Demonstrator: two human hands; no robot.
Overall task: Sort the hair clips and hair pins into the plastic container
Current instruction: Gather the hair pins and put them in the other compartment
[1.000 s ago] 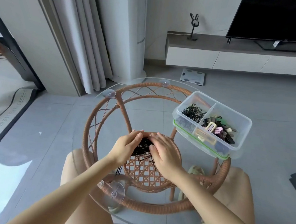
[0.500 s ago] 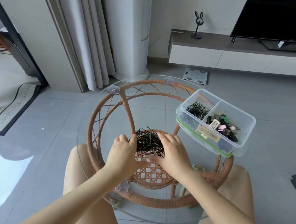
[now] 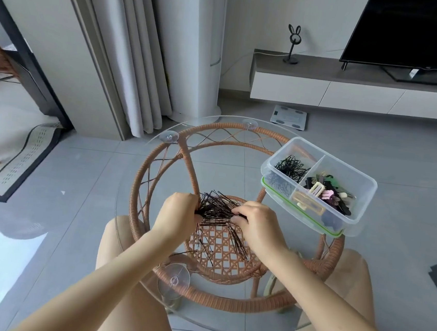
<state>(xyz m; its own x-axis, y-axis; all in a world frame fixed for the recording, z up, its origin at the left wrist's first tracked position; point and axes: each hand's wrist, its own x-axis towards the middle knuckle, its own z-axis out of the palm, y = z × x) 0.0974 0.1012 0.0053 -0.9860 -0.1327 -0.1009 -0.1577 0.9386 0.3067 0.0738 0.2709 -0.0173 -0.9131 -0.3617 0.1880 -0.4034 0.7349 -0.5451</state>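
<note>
A bundle of black hair pins (image 3: 215,208) is pressed between my two hands above the middle of the round glass table (image 3: 129,183). My left hand (image 3: 177,212) grips its left end and my right hand (image 3: 257,223) pinches its right end. A few loose pins (image 3: 203,244) hang or lie below the bundle. At the table's right stands the clear plastic container (image 3: 351,222) with a divider: black pins (image 3: 289,168) fill its left compartment, coloured hair clips (image 3: 325,192) its right one.
The glass top rests on a rattan frame (image 3: 140,184) with suction cups (image 3: 173,279). My knees show under the glass. Curtains (image 3: 132,48), a TV cabinet (image 3: 354,90) and a bathroom scale (image 3: 288,116) on the floor lie beyond.
Both hands have closed in on the pile of pins and gathered it into a bundle, lifted a little off the glass. The container has stayed in place.
</note>
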